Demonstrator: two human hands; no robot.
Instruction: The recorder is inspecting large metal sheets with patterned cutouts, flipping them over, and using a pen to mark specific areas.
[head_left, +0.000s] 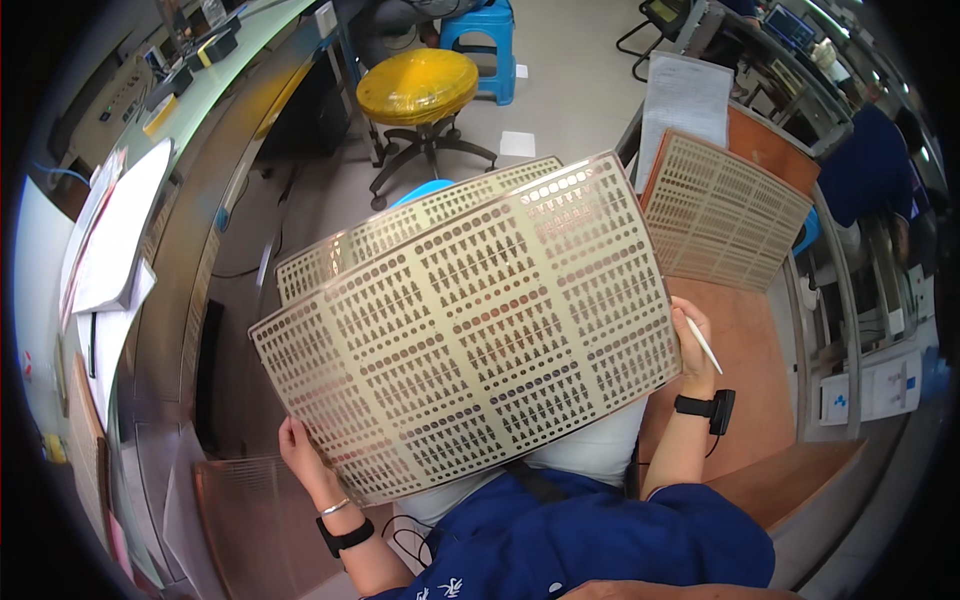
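Observation:
A large pale-yellow circuit-board panel (470, 335) with rows of repeated small dark copper shapes is held tilted above my lap. My left hand (300, 447) is closed on its lower left edge, fingers partly hidden behind it. My right hand (692, 340) grips the right edge. A slim white pen-like stick (704, 346) also rests in that hand, pointing down and right. Behind the upper edge shows a second similar panel (410, 222); what supports it is hidden.
More patterned panels (730, 210) lean on the right beside a grey sheet (685, 100), above a brown board surface (745, 350). At left runs a workbench (235, 75) with papers (120, 230). A yellow round stool (418, 85) and a blue stool (490, 45) stand ahead.

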